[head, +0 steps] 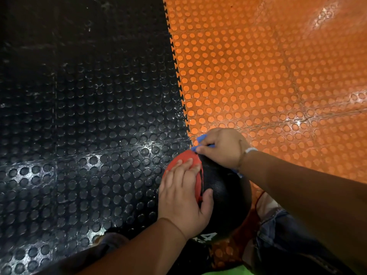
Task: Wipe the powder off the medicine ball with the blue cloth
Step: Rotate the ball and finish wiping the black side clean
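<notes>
The medicine ball (pixel 220 189) is black with a red panel and a white "4" near its bottom; it sits on the floor at the lower middle of the view. My left hand (pixel 183 195) rests on its left side, fingers straight over the red panel and thumb on the black part. My right hand (pixel 220 145) is at the ball's far top edge, fingers curled round the blue cloth (pixel 200 140), of which only small bits show past my fingers and below my wrist. No powder is plainly visible on the ball.
The floor is studded rubber matting: black tiles (pixel 79 116) on the left, orange tiles (pixel 268 76) on the right, joined by an interlocking seam running to the ball. My knees in jeans (pixel 282 235) flank the ball at the bottom.
</notes>
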`<state>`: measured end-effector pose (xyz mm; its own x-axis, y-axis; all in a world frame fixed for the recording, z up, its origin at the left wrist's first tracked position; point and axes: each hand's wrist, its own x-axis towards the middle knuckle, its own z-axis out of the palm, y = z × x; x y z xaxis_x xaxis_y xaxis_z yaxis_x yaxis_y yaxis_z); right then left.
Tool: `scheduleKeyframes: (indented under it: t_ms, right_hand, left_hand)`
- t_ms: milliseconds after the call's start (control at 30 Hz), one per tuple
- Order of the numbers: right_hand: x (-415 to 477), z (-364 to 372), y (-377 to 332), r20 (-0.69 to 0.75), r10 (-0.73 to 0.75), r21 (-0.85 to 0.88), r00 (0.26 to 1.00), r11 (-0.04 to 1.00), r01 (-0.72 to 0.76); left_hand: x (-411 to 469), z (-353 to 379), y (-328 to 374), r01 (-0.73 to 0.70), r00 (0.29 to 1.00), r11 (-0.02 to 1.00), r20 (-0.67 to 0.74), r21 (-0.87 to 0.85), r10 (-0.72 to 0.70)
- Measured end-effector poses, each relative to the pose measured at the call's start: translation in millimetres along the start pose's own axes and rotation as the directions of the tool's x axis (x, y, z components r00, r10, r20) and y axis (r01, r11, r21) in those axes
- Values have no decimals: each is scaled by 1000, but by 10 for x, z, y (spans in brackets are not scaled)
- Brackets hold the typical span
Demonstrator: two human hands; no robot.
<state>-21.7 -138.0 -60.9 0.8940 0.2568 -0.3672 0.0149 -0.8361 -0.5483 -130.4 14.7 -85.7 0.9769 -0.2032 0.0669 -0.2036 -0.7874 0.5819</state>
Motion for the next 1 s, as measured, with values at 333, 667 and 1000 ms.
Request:
scheduleKeyframes:
  t_ms: [333,667,1000]
  right_hand:
    - [51,54,252,39,288,207,957,935,-289]
    - [202,11,89,165,419,79,893,897,-435]
    - [145,26,204,194,240,162,951,948,-272]
  left_hand:
    - [-88,23,15,-106,994,994,22,15,106]
    - [-79,7,-34,-158,987,987,20,-11,159]
    - [-157,6,-34,-215,976,977,42,-4,215]
